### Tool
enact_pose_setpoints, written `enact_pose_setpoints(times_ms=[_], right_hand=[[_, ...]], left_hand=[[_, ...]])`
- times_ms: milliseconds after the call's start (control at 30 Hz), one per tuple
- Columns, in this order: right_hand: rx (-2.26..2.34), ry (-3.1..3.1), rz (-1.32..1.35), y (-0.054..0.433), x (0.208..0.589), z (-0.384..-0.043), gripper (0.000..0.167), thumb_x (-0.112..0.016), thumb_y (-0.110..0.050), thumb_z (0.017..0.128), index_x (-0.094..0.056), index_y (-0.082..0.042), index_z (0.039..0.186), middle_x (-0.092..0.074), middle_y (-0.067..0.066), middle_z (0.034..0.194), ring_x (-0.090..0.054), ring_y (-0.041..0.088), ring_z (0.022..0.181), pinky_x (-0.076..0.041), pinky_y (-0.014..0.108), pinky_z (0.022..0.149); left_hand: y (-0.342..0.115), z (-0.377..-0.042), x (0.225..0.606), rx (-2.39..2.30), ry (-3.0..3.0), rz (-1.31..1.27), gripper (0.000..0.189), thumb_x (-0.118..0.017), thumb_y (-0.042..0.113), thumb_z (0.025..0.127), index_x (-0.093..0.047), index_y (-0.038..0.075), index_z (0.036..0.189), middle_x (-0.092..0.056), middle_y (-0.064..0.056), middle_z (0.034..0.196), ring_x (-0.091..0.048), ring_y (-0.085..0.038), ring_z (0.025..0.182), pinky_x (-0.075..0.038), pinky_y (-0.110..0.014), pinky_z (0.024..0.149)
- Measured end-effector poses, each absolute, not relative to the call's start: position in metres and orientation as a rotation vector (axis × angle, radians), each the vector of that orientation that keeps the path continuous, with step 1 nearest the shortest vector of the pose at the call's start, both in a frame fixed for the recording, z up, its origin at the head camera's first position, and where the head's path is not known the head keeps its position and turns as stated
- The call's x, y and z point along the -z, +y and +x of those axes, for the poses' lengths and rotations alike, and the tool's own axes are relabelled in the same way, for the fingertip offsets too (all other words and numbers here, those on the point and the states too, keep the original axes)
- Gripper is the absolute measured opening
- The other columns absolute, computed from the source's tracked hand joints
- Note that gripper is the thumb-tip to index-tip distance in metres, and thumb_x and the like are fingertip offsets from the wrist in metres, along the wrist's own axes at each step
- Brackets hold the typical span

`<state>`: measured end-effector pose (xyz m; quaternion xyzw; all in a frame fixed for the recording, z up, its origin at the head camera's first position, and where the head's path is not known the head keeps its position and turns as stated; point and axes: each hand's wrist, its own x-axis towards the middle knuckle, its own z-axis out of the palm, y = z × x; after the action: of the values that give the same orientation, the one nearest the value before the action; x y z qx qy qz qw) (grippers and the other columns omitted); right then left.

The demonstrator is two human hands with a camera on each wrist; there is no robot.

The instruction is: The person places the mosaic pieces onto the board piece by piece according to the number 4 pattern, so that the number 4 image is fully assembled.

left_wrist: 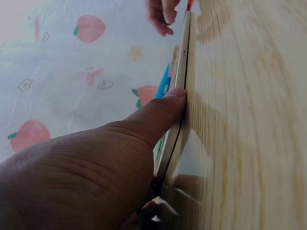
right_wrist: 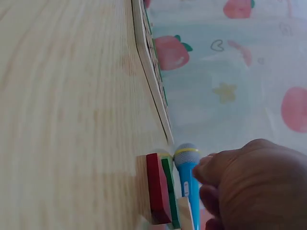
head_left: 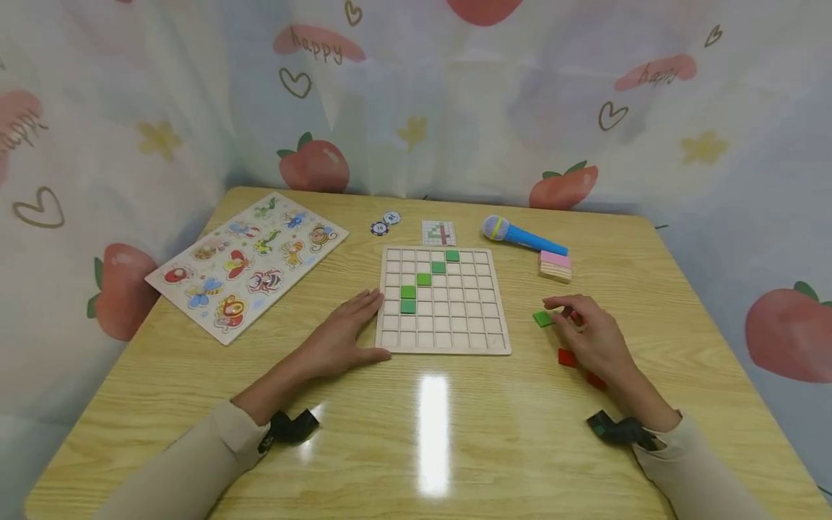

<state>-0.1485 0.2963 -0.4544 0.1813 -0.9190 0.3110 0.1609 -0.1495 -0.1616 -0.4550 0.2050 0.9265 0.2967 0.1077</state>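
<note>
The person's left hand (head_left: 344, 336) lies at the left side of a wooden grid board (head_left: 440, 323), fingers extended along the edge and the thumb pressing the near left corner. The right hand (head_left: 594, 336) hovers to the right of the board with its fingers loosely bent, grasping nothing that shows. Just beside its fingertips a green square tile (head_left: 542, 318) lies on the table (head_left: 487, 426); a red tile (head_left: 566, 357) lies below the palm, another red tile (head_left: 596, 381) lies partly hidden by the wrist, and more red shows between the fingers. On the board, five green tiles (head_left: 424, 279) sit in separate cells, stepping diagonally down from the far row toward the left, the lowest two in one column. Just beyond the board is a small pattern card (head_left: 438, 233) printed with a green and red grid. Two poker chips (head_left: 379, 229) touch or overlap to its left, and a blue toy microphone (head_left: 526, 237) lies to its right, its handle end near a pink-topped stack of blocks (head_left: 555, 266). Farther left, an insect puzzle board (head_left: 253, 263) lies at an angle. A fruit-printed cloth (head_left: 416, 87) hangs behind.
</note>
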Motion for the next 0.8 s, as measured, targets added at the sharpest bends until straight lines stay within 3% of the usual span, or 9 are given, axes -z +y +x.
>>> enact_pose_setpoints(times_ms=[167,300,400,533,800], right_hand=[[-0.836,-2.714,0.516,0.302,0.458,-0.152,0.036,-0.072,-0.004,0.1,-0.071,-0.009,0.136,-0.072,0.01,0.112,-0.046,0.015,0.092,-0.033,0.026,0.077],[-0.809,-2.724,0.536,0.307,0.457,-0.154,0.041,-0.075,-0.003,0.097,-0.07,-0.012,0.137,-0.069,0.011,0.11,-0.04,0.018,0.095,-0.022,0.035,0.08],[-0.805,-2.733,0.564,0.309,0.458,-0.155,0.042,-0.077,-0.001,0.095,-0.071,-0.012,0.135,-0.071,0.014,0.12,-0.041,0.019,0.098,-0.02,0.039,0.08],[-0.792,-2.74,0.603,0.31,0.461,-0.156,0.041,-0.079,-0.001,0.093,-0.073,-0.012,0.132,-0.071,0.016,0.13,-0.046,0.022,0.101,-0.018,0.041,0.08],[-0.734,-2.738,0.657,0.311,0.462,-0.159,0.036,-0.079,-0.001,0.093,-0.074,-0.012,0.127,-0.07,0.013,0.123,-0.051,0.026,0.104,-0.021,0.039,0.08]], left_hand=[[-0.161,-0.149,0.456,-0.888,2.72,0.602,0.11,-0.084,0.053,0.089,-0.023,0.013,0.171,-0.019,-0.003,0.181,-0.014,-0.032,0.169,-0.022,-0.06,0.135],[-0.161,-0.149,0.455,-0.894,2.72,0.598,0.11,-0.084,0.053,0.089,-0.023,0.013,0.171,-0.019,-0.004,0.181,-0.014,-0.032,0.169,-0.022,-0.059,0.135],[-0.16,-0.149,0.455,-0.894,2.714,0.588,0.111,-0.084,0.053,0.088,-0.022,0.013,0.171,-0.019,-0.003,0.181,-0.013,-0.031,0.17,-0.021,-0.058,0.136],[-0.161,-0.149,0.454,-0.89,2.714,0.583,0.112,-0.085,0.053,0.088,-0.022,0.013,0.171,-0.018,-0.004,0.181,-0.013,-0.032,0.169,-0.02,-0.059,0.135],[-0.161,-0.15,0.455,-0.893,2.714,0.588,0.112,-0.085,0.052,0.088,-0.023,0.012,0.171,-0.019,-0.005,0.181,-0.013,-0.033,0.169,-0.021,-0.06,0.135]])
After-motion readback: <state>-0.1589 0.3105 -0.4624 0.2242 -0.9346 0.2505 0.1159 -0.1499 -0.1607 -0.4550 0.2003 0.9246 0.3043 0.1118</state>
